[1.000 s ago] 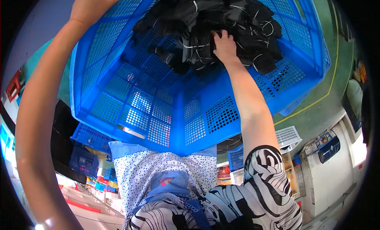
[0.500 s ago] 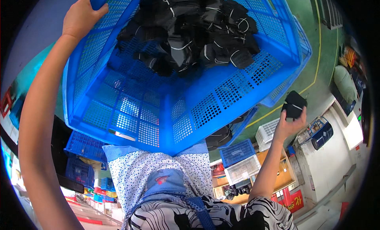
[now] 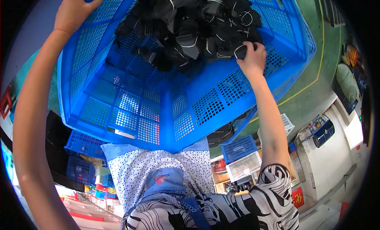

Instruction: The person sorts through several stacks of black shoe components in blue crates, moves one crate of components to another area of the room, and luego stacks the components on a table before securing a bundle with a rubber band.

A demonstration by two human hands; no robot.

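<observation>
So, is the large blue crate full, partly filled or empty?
Partly filled: banded black bundles heap at the far end of the crate; its near end shows bare mesh.

Blue basket [image 3: 168, 138], seemingly all-black bundles [image 3: 188, 30], white apron [image 3: 130, 160] with blue dots.

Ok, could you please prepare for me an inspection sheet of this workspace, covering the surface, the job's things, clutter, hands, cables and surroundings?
Surface: green floor with a yellow line.
Job's things: black bundles, many with white ties, piled in the far part of a large blue basket.
Clutter: a smaller blue crate and a white crate side by side, outside the basket.
Hands: left hand grips the basket's upper left edge; right hand has its fingers at a bundle on the pile's right side, firmness of grip unclear.
Cables: nothing seen.
Surroundings: dark blue drum at right, near a pale wall.
</observation>
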